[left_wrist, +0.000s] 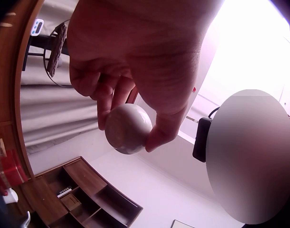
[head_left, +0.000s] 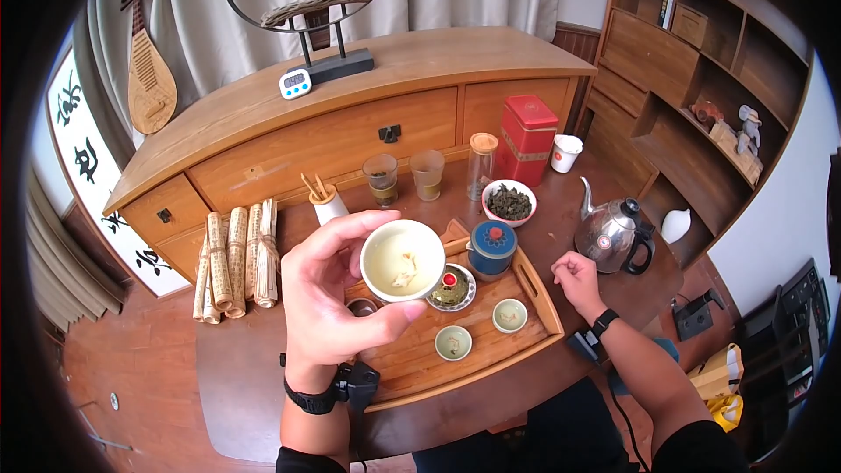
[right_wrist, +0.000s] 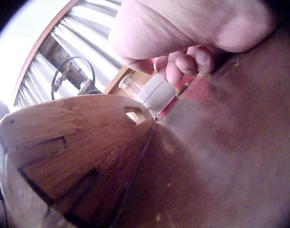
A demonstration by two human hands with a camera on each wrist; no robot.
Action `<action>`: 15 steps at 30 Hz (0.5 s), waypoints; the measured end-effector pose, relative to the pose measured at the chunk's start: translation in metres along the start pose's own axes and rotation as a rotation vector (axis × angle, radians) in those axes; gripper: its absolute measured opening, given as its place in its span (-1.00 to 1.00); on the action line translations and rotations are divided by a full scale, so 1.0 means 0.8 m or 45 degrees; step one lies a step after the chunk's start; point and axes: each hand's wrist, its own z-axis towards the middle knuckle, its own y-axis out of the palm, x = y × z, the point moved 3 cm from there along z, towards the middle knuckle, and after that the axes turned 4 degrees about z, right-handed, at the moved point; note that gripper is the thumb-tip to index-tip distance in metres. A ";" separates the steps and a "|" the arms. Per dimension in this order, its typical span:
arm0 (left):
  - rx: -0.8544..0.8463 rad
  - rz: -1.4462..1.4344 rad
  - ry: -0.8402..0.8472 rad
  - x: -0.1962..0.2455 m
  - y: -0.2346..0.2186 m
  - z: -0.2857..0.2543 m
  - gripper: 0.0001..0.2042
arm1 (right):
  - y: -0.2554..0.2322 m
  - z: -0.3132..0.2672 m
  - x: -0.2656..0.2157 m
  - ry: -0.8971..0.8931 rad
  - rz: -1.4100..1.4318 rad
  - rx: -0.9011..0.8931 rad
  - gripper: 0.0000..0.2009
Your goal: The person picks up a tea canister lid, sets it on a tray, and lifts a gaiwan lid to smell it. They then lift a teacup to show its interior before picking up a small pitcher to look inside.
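My left hand [head_left: 328, 298] pinches a small pale teacup [head_left: 378, 250] by its side between thumb and fingers, up over the left part of the wooden tray [head_left: 399, 390]. Pale liquid with a light flake shows inside. From below, the left wrist view shows the cup's rounded base [left_wrist: 128, 128]. On the table right of the tray rests my right hand [head_left: 576, 282], fingers loosely curled around nothing. Two more teacups, one near the front [head_left: 454, 356] and one further right [head_left: 510, 329], stand on the tray. Behind them are a red-knobbed lidded vessel [head_left: 450, 296] and a blue teapot [head_left: 492, 254].
A steel kettle [head_left: 604, 232] stands beyond my right hand. Behind the tray are a bowl of dark tea leaves [head_left: 508, 219], a corked glass jar [head_left: 481, 171], a red tin [head_left: 528, 140] and two glasses. Rolled bamboo scrolls [head_left: 236, 254] lie at the left.
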 end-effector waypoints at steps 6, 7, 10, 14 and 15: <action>0.021 0.033 0.015 -0.002 0.001 0.001 -0.33 | 0.000 0.000 0.001 0.009 0.019 0.003 -0.90; 0.023 0.033 0.016 -0.001 0.001 0.001 -0.33 | 0.000 0.000 0.001 0.008 0.010 0.000 -0.90; 0.026 0.078 0.025 0.000 0.001 0.001 -0.33 | 0.000 0.000 -0.002 0.016 -0.009 0.000 -0.90; 0.033 0.074 0.046 -0.001 0.001 0.001 -0.34 | 0.001 0.000 -0.004 0.021 -0.019 -0.004 -0.90; 0.033 0.070 0.059 -0.001 0.001 0.001 -0.34 | 0.001 0.000 -0.003 0.013 0.000 -0.003 -0.90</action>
